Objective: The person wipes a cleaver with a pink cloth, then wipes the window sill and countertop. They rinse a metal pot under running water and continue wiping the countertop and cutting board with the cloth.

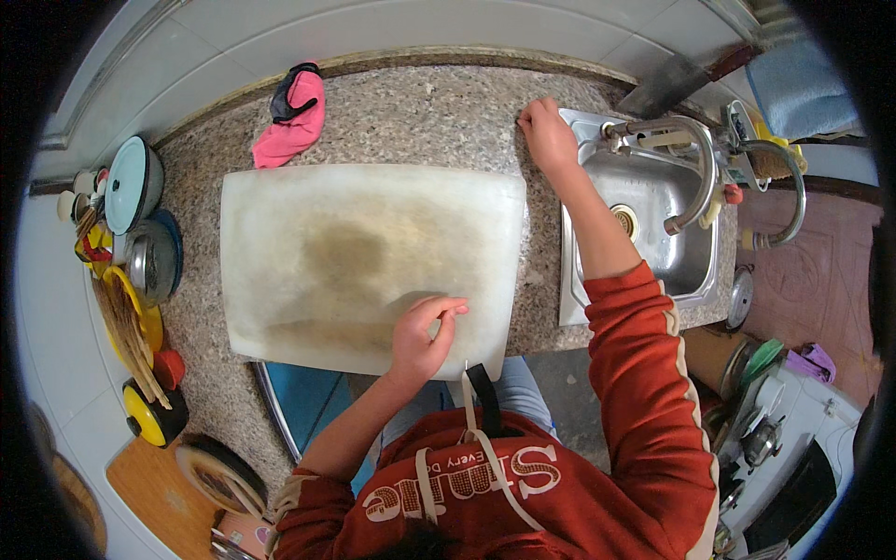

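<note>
A large white cutting board with dark stains lies flat on the speckled stone countertop. Over its lower right part is my left hand, the thumb and fingertips drawn together and nothing visible in them. My right hand reaches to the upper left corner of the stainless steel sink. Its fingers curl down towards the countertop, and what lies under them is hidden. A crumpled pink cloth with dark grey trim rests behind the board, near the wall.
A curved faucet rises over the sink. A broad-bladed knife leans by the wall, near a hanging blue towel. To the left stand a lidded pale-blue pot, a glass-lidded pot, chopsticks and a yellow-lidded black pot.
</note>
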